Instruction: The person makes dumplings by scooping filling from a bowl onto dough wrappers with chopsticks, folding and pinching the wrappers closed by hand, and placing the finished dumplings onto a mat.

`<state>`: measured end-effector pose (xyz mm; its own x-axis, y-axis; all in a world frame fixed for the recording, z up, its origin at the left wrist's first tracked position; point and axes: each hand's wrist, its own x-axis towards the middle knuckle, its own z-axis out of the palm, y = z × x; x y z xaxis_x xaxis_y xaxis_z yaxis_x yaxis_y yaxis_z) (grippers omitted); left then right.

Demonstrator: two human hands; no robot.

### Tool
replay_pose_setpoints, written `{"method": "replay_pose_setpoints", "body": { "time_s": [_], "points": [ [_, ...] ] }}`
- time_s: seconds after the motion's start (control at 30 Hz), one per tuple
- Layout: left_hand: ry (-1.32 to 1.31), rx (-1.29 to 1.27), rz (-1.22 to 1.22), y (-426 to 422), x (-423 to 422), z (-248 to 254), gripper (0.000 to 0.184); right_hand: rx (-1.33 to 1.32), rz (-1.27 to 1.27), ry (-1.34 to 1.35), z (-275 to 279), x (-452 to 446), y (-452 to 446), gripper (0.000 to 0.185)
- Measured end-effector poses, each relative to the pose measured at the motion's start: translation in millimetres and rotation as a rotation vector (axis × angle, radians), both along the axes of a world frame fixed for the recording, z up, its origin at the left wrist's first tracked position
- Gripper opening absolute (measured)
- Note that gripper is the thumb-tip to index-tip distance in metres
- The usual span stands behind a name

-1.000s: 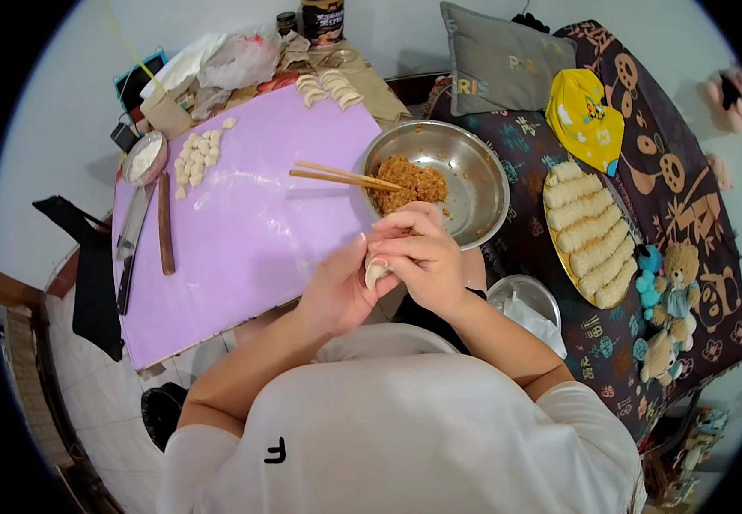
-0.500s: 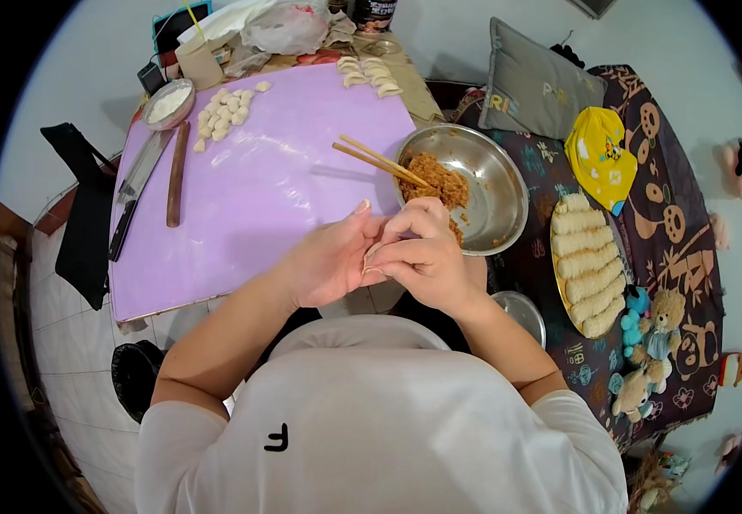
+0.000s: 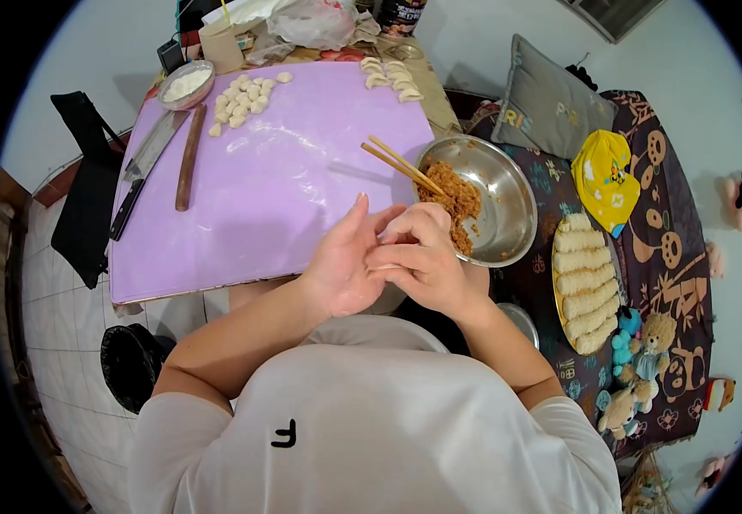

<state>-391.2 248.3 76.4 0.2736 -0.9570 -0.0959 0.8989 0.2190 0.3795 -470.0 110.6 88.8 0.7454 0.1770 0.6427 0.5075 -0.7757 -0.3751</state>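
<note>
Above the near edge of the purple mat [image 3: 285,197], my two hands meet in front of my chest. My left hand [image 3: 345,264] is turned palm up with its thumb raised, its fingers curled around a dumpling that is almost wholly hidden. From the other side my right hand [image 3: 426,261] pinches the same dumpling with thumb and fingertips. Just beyond my right hand is a steel bowl [image 3: 521,201] of brown minced filling [image 3: 455,190], with chopsticks [image 3: 401,165] resting in it. Folded dumplings [image 3: 392,81] lie at the mat's far right corner, and small dough pieces [image 3: 244,101] at its far left.
A rolling pin [image 3: 189,158] and a large knife [image 3: 152,150] lie on the mat's left side, by a bowl of flour [image 3: 187,84]. To the right, a plate of pale rolls [image 3: 585,283], soft toys [image 3: 636,360], a yellow cloth [image 3: 604,180] and a grey cushion [image 3: 551,94].
The camera view has shifted slightly. My hands stay together, fingers still pressing; the pale dough edge that showed between them is now mostly covered.
</note>
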Motion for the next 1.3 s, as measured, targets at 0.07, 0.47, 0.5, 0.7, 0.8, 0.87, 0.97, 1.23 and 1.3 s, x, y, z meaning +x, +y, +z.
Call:
{"method": "replay_pose_setpoints", "body": {
  "time_s": [0.07, 0.47, 0.5, 0.7, 0.8, 0.87, 0.97, 1.23, 1.3],
  "points": [
    [0.011, -0.019, -0.015, -1, 2, -6, 0.073, 0.0, 0.035, 0.06, 5, 1, 2, 0.01],
    [0.073, 0.001, 0.065, -1, -1, -1, 0.064, 0.164, -0.134, 0.055, -4, 1, 1, 0.036],
    [0.066, -0.019, 0.088, -3, -3, -4, 0.061, 0.14, -0.1, 0.015, -12, 2, -3, 0.038],
    [-0.085, -0.161, 0.217, -9, -13, -29, 0.048, 0.33, -0.226, -0.07, -14, -3, 11, 0.028],
    [-0.072, -0.198, 0.271, -10, -17, -21, 0.044, 0.27, -0.249, -0.112, -21, -2, 6, 0.025],
    [-0.056, -0.183, 0.287, -8, -18, -20, 0.042, 0.204, -0.197, -0.146, -25, 1, 2, 0.025],
    [-0.127, -0.169, 0.276, 1, -13, -27, 0.042, 0.262, -0.123, -0.088, -30, 6, 4, 0.023],
    [-0.07, 0.031, 0.326, 18, -7, -13, 0.043, 0.317, -0.074, -0.081, -37, 22, 14, 0.027],
    [-0.194, 0.074, 0.284, 21, 4, -14, 0.041, 0.351, -0.059, -0.049, -46, 30, 13, 0.032]
  ]
}}
